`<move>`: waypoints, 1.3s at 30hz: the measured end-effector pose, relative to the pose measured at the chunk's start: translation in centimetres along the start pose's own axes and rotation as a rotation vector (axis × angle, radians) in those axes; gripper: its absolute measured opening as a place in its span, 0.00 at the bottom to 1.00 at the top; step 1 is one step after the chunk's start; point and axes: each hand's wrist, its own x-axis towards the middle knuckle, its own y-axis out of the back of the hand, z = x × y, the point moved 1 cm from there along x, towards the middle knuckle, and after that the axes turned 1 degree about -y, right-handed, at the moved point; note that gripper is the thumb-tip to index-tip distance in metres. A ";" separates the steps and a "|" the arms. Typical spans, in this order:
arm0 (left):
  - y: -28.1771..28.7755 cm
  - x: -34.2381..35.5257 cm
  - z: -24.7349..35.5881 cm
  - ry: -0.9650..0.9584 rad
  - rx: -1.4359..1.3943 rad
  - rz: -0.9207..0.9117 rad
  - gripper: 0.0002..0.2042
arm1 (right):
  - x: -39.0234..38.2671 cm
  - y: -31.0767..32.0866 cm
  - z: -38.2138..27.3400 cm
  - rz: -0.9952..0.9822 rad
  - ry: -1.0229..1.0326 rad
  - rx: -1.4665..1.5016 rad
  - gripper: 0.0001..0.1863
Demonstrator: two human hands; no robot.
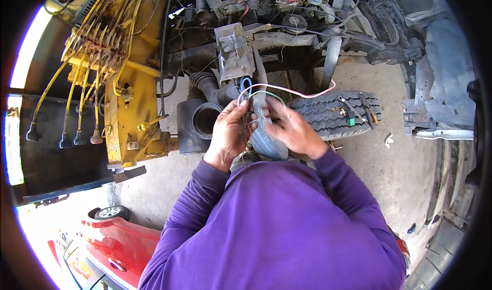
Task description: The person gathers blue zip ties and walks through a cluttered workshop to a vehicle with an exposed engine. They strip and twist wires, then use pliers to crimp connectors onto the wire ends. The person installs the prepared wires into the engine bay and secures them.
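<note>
Between the two purple sleeves, at picture centre, the left hand [229, 131] is clenching around a bundle of thin loose wires [245, 117], with the fingers curled inward over the strands. Just beside it, the right hand [292, 131] is pinching the same bundle from the other side, with its fingertips [270, 111] touching the strands close to the left hand's fingers. A thin pink insulated wire [302, 92] is looping up from the hands and running rightward over the black ribbed rubber tyre [333, 116]. A green wire [266, 93] and a blue wire [246, 83] are arching just above the fingers. A flat grey metal bar [259, 75] is standing upright between the hands and rising toward the grey metal bracket box [234, 50]. Small hand tools [359, 111] are lying on the tyre. Left of the hands, a black rubber intake hose [206, 117] is opening toward the camera, near the yellow painted machine frame [123, 100], which is carrying hanging yellow cables [77, 85].
</note>
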 end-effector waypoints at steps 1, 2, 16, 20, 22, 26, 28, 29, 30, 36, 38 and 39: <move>-0.6 0.0 0.1 0.014 0.068 0.023 0.06 | 1.3 -1.8 0.0 0.079 0.037 0.092 0.24; -0.7 -0.2 0.2 0.030 0.144 0.063 0.07 | 3.1 -2.2 -0.1 0.061 0.052 0.074 0.24; 4.0 -0.5 6.9 0.150 0.458 -0.328 0.14 | 5.5 -6.0 -2.3 0.237 -0.017 -0.106 0.15; 4.8 -0.9 10.6 -0.126 1.395 -0.369 0.08 | 4.1 -6.3 -4.6 0.055 -0.083 -0.442 0.11; 4.5 -1.4 10.6 -0.539 1.912 -0.293 0.06 | 3.4 -6.3 -3.1 0.004 0.033 -0.627 0.10; 6.0 -3.0 10.6 -0.614 1.753 -0.563 0.08 | 0.9 -6.0 -1.6 0.067 -0.131 -0.446 0.11; 7.5 -3.9 10.6 -0.355 1.489 -0.545 0.10 | -0.5 -5.7 -1.5 0.139 -0.388 -0.123 0.11; 8.1 -4.1 10.8 -0.236 1.358 -0.548 0.10 | -1.0 -5.8 -1.3 0.160 -0.324 -0.063 0.14; 8.7 -4.5 10.8 -0.233 1.320 -0.442 0.11 | -1.5 -5.8 -0.9 0.204 -0.292 0.009 0.14; 10.2 -6.0 11.5 -0.211 1.022 0.005 0.10 | -1.8 -6.2 -1.5 0.090 -0.280 -0.328 0.13; 10.9 -4.9 10.9 -0.258 0.632 0.022 0.10 | -1.4 -7.3 -1.6 0.034 -0.315 -0.196 0.12; 11.4 -3.9 9.8 -0.293 0.375 -0.002 0.09 | -0.9 -7.9 -1.9 0.003 -0.339 -0.145 0.12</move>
